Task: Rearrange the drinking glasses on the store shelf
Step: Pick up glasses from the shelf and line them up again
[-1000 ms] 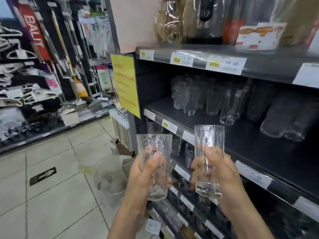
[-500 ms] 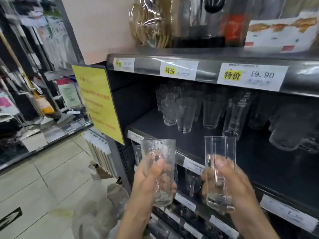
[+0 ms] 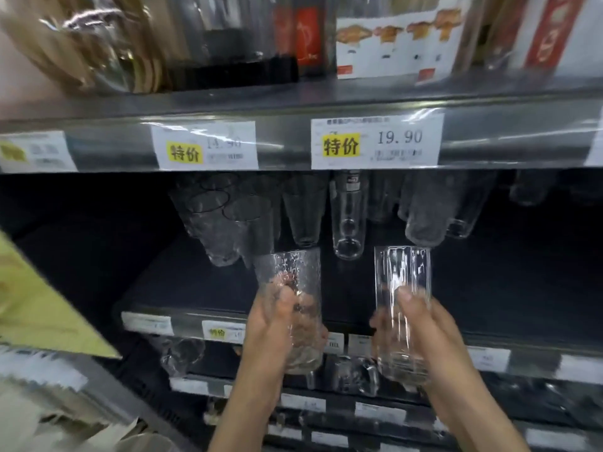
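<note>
Glass: dimpled tumbler (image 3: 288,269) is gripped by the left hand (image 3: 267,331), ribbed tumbler (image 3: 403,272) by the right hand (image 3: 427,331); crowded shelved glasses (image 3: 225,230) could be knocked over during placement.

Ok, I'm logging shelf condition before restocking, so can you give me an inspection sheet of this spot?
Surface: dark shelf, shelf-edge labels along its front.
Job's things: textured glass and ribbed glass, both upright, held before the shelf; more glasses stand at its back.
Clutter: nothing seen.
Grips: left-hand grip holds the textured glass; right-hand grip holds the ribbed glass.
Cables: nothing seen.
Surroundings: 19.90 price tag above; boxed goods on the top shelf; yellow sign at left.
</note>
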Tool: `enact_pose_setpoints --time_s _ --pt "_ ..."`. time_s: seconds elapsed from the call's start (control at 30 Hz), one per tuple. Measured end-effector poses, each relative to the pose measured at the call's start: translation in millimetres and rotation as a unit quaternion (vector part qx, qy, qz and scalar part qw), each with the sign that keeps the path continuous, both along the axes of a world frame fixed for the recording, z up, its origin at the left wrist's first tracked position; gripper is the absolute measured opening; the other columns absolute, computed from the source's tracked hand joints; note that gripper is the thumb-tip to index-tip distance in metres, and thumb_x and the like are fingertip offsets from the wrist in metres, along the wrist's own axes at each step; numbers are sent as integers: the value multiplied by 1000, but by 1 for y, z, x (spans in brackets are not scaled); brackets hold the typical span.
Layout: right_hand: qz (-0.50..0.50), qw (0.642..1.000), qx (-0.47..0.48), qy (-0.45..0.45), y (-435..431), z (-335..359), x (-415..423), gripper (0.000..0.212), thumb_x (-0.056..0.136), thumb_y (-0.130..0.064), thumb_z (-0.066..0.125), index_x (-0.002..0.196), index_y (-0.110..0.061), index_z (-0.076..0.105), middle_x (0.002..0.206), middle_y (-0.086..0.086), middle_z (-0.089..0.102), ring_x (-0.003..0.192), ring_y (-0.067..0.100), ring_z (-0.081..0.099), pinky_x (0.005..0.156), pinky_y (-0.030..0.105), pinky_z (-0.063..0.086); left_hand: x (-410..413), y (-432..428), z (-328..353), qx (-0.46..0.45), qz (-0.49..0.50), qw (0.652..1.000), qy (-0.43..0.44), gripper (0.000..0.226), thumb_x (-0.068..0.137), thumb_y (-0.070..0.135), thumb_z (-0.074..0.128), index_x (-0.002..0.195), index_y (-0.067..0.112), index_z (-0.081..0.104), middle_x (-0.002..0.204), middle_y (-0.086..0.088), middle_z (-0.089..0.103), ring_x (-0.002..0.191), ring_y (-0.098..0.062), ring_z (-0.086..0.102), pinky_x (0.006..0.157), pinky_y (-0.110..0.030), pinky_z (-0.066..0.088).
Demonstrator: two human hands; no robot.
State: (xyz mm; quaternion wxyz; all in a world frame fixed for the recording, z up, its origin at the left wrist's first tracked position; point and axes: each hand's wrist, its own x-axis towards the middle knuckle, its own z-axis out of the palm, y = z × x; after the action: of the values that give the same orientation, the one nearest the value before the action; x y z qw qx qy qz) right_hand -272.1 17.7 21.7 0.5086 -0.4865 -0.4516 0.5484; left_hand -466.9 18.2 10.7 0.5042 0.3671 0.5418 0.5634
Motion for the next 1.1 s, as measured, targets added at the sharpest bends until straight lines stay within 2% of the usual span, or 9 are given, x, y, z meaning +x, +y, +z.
enact_pose_setpoints --time_s 0.1,0.17,0.23,0.3,0.37,0.57,0.8,0.93,1.1 --pt "-65 998 -4 5 -13 1 5 69 64 -89 60 112 -40 68 124 4 68 116 28 64 104 55 45 4 12 -1 18 -22 1000 10 106 44 100 53 133 42 48 135 -4 61 120 -34 62 96 -62 50" --pt "-89 996 15 -21 -23 5 9 61 71 -81 54 112 -37 66 110 2 72 104 20 69 94 40 49 5 15 1 30 -53 998 25 110 43 101 53 138 47 40 141 -1 55 124 -28 59 98 -57 51" --pt "-109 993 25 -47 -29 13 11 53 72 -72 53 109 -36 61 104 -1 73 97 17 70 88 34 50 1 18 2 46 -81 995 33 110 49 97 56 139 37 36 119 0 65 105 -18 69 87 -46 58" --pt "-124 990 40 -59 -29 19 13 54 70 -68 56 110 -33 58 100 1 74 94 21 71 85 34 55 -2 19 6 56 -96 993 41 78 66 78 60 129 37 40 104 3 68 92 -10 71 73 -32 60" --pt "-147 985 60 -72 -26 23 13 58 68 -68 58 114 -33 55 99 -2 73 93 18 71 87 38 57 -6 23 12 67 -98 991 59 54 77 60 62 123 39 42 114 1 67 100 -8 68 75 -26 56" --pt "-141 980 64 -122 -9 23 30 47 94 -51 54 134 -33 37 112 -7 60 104 6 60 86 30 45 -15 38 17 99 -45 991 83 66 74 22 85 127 23 46 111 4 66 98 -3 65 76 -14 47" --pt "-144 980 51 -125 8 12 69 50 95 -43 60 136 -30 33 129 -1 52 117 15 53 87 29 39 -3 54 15 90 -10 987 130 71 69 24 90 125 24 45 116 3 65 106 -9 63 75 -16 47" --pt "-140 979 57 -137 20 8 89 55 95 -33 64 138 -27 31 130 2 53 110 15 57 71 23 44 6 61 15 94 14 984 151 73 72 28 88 130 21 43 109 11 59 101 -8 59 75 -17 44" --pt "-143 978 63 -138 40 2 104 51 94 -26 66 130 -28 31 125 4 54 107 16 59 71 26 46 4 69 12 103 51 972 206 74 72 34 87 132 20 46 115 7 56 106 -12 56 86 -26 44"
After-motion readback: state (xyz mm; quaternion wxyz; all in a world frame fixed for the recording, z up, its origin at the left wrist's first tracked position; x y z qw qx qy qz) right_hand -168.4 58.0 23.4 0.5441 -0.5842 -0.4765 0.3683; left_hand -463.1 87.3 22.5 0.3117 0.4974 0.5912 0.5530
